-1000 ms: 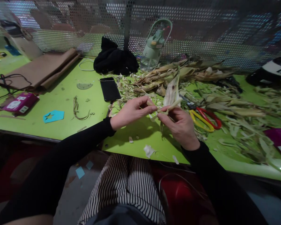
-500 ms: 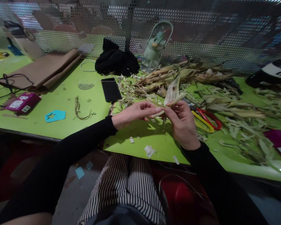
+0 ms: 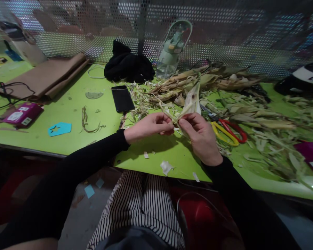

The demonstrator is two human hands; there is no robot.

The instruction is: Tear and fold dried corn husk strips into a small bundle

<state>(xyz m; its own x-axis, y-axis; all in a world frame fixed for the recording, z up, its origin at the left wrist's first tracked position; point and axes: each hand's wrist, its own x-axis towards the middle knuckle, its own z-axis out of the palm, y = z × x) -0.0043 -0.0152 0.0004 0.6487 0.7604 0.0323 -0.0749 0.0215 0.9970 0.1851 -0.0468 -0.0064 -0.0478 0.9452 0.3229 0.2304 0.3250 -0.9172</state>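
A pale corn husk (image 3: 191,99) stands up between my two hands, its wide part leaning to the upper right. My left hand (image 3: 160,124) pinches husk strips at its lower end, fingertips curled in. Close beside it, my right hand (image 3: 199,137) grips the same husk between thumb and fingers. The fingertips of both hands almost meet, and the exact crossing of the strips there is hard to make out. Right of my right hand lie scissors with yellow and red handles (image 3: 231,133), their blades partly covered by scraps.
Dried husks (image 3: 224,81) and shredded scraps (image 3: 266,139) spread behind and right. A phone (image 3: 122,99), black cloth (image 3: 130,66) and green bottle (image 3: 170,55) sit farther back. At left lie a twisted cord (image 3: 85,119), blue paper tag (image 3: 59,129), purple box (image 3: 23,114) and brown paper bag (image 3: 44,76).
My hands have drawn closer together. The strip that stretched sideways between them is now gathered at the fingertips, and a narrow strip points up left. The husk's wide part stays upright.
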